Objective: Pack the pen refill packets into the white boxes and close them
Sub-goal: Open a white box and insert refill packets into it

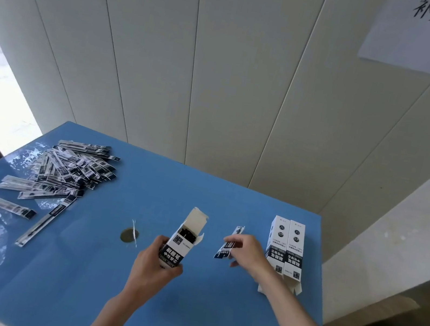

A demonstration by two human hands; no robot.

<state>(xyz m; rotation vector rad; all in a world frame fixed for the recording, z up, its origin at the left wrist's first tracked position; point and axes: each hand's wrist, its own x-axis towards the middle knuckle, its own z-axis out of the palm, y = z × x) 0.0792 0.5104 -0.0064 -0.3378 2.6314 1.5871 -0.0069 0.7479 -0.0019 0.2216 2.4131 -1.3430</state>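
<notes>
Both hands curled: left (154,263) grips open box (184,239), right (245,253) pinches refill packet (229,243).

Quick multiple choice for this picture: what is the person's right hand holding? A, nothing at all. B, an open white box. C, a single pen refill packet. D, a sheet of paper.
C: the right hand pinches one refill packet above the blue table, while the open white box is gripped by the left hand.
</notes>
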